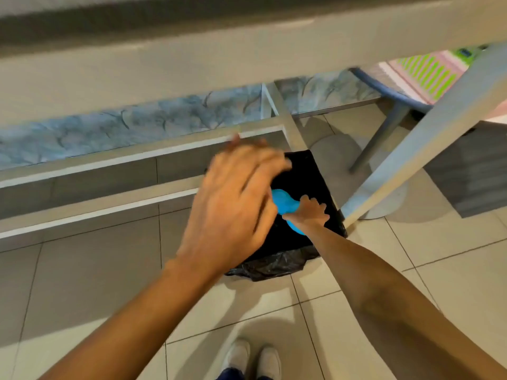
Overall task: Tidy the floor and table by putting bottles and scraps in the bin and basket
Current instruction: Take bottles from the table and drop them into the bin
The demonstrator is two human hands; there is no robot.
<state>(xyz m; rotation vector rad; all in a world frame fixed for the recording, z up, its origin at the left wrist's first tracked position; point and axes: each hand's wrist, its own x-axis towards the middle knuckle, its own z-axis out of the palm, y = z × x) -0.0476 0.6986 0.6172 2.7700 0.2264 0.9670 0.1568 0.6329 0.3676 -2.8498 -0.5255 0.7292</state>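
Beige floor tiles (82, 283) are surrounding the black-lined bin (301, 174); your left hand (233, 204) is hovering over it, fingers spread and empty, while your right hand (308, 213) is clutching a blue scrap (282, 202) above its mouth.

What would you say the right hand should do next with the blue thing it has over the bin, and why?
Probably open the right hand and let the blue scrap fall. It sits directly above the black-lined bin, well inside the rim, while the left hand hovers empty above and seems clear of the drop.
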